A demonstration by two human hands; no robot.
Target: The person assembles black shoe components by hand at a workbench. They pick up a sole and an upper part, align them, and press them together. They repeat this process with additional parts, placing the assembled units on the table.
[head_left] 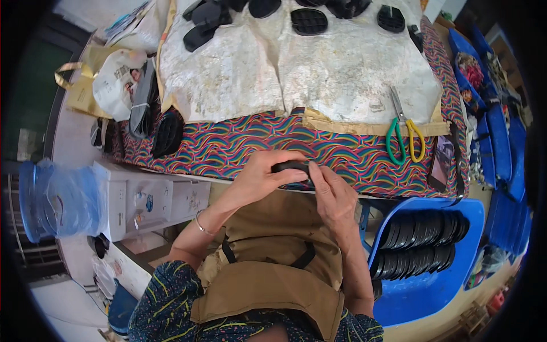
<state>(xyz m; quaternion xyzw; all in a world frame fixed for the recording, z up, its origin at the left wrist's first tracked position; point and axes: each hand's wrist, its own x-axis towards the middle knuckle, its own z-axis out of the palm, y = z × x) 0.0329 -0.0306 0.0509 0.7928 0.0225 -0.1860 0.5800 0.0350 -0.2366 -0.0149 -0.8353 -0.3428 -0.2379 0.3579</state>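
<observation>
Just in front of my lap, both hands hold one small black rubber-looking piece (290, 166) with a rounded edge. My left hand (266, 174) pinches it between the thumb below and the fingers on top. At its other end my right hand (333, 191) grips it with the thumb and fingertips. My fingers cover much of the piece. Similar black pads lie on the white sheet at the far side, among them a rounded one with a grid pattern (309, 21) and a smoother one (208, 25).
Scissors (403, 122) with green and yellow handles lie at the right of the patterned tablecloth (245, 142), near a phone (440, 163). A blue bin (407, 299) at lower right holds rows of black pieces. A water dispenser (137, 199) stands at left.
</observation>
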